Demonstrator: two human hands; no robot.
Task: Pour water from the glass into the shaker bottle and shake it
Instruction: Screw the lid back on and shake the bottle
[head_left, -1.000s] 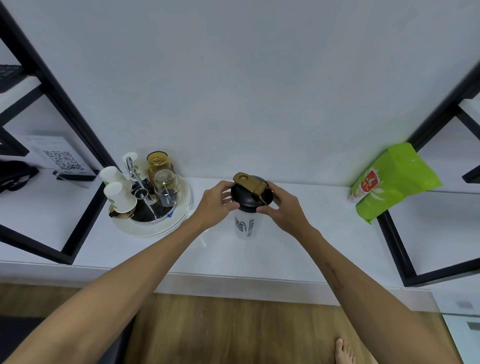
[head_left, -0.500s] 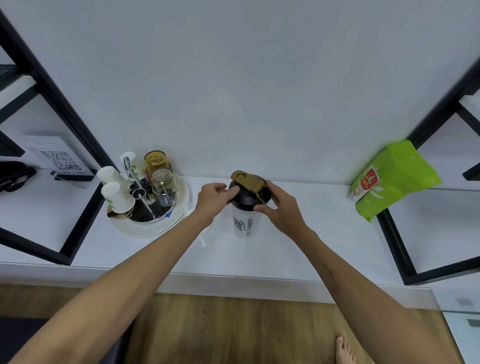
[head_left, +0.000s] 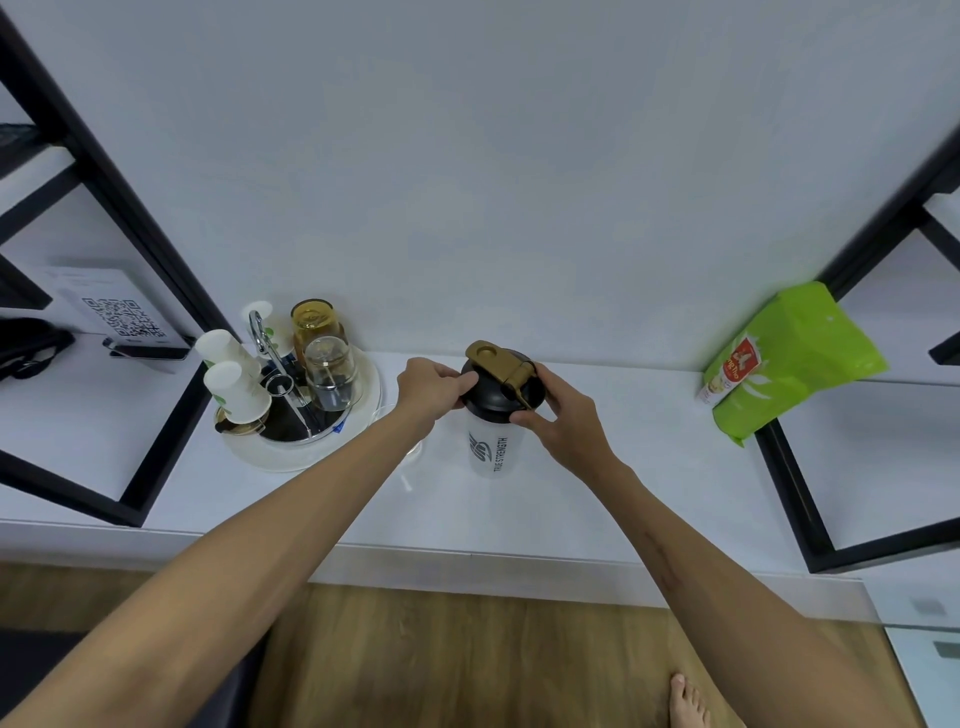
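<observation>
A frosted shaker bottle (head_left: 491, 449) with dark lettering stands upright on the white counter (head_left: 597, 499). Its black lid (head_left: 493, 392) carries a gold flip cap that stands raised. My left hand (head_left: 431, 389) grips the lid's left rim with its fingertips. My right hand (head_left: 563, 418) pinches the lid's right rim, just under the gold cap. A clear glass (head_left: 332, 371) stands on a round tray (head_left: 366, 410) to the left, and an amber glass (head_left: 314, 325) stands behind it. Another clear glass on the counter is mostly hidden behind my left forearm.
The tray also holds two upturned paper cups (head_left: 236, 384) and a metal handle. A green snack bag (head_left: 779, 358) leans on the wall at right. Black shelf frames (head_left: 156, 291) flank the counter. A QR-code sign (head_left: 122, 317) stands at far left. Wooden floor lies below.
My hands have shifted a little around the lid: the left fingers now sit further onto its rim, and the right hand has dropped slightly lower. The bottle stays put.
</observation>
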